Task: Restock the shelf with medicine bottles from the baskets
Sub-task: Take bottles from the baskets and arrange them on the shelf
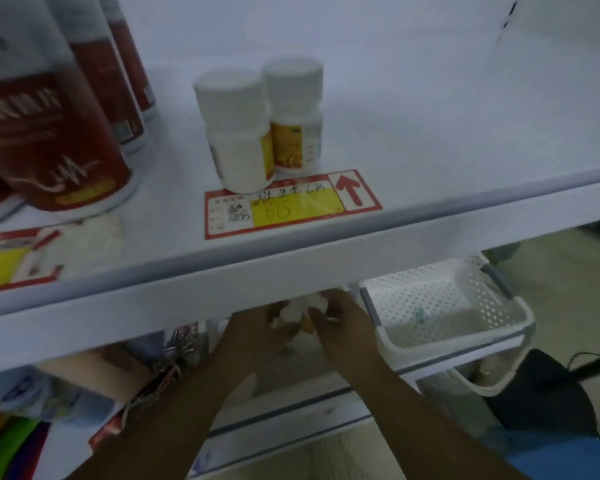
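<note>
Head: bottle (297, 311) between left fingers (274, 311), right fingers (321, 317).

Shelf (430, 188): smooth white, painted metal by the look, soft satin sheen. Front bottle (238, 133) and back bottle (297, 116): white matt plastic, ribbed caps, glossy yellow labels. Big jars (49, 133): shiny red wrap. Price tag (291, 206): printed paper under clear glossy film. Basket (465, 336): white perforated plastic, smooth rim. Small bottle (300, 311) in the fingers (321, 317): white plastic, blurred. Wrist bands (163, 372): woven thread, some metallic glint.
</note>
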Demonstrator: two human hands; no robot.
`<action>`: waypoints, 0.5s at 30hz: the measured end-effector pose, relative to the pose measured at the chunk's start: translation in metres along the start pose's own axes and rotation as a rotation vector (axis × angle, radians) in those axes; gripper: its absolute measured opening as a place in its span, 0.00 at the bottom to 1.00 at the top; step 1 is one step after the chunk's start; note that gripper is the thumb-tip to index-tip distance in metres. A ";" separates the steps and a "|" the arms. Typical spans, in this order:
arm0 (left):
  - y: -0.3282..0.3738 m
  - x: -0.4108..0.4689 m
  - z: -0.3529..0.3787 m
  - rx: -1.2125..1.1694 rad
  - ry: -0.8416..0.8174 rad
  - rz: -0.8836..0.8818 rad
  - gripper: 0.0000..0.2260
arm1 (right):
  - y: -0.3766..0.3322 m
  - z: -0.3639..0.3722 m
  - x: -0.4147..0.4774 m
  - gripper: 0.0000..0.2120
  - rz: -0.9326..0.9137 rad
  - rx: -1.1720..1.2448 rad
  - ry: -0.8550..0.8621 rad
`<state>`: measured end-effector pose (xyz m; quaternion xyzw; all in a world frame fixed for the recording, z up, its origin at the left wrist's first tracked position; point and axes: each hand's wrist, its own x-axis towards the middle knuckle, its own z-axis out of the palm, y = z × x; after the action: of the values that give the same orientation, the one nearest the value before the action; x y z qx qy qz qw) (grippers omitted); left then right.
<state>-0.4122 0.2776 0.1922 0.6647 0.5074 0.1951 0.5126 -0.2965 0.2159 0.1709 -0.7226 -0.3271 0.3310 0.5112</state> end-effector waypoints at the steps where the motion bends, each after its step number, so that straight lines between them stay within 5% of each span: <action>1: 0.004 -0.010 -0.003 -0.139 0.000 0.006 0.02 | -0.006 -0.006 -0.010 0.07 0.010 0.121 -0.022; 15: 0.085 -0.193 -0.009 -0.738 0.072 -0.027 0.08 | -0.090 -0.108 -0.149 0.07 0.027 0.482 -0.301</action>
<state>-0.4575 0.1162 0.3208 0.4211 0.4296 0.3813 0.7020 -0.3053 0.0620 0.3060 -0.5272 -0.3016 0.5094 0.6096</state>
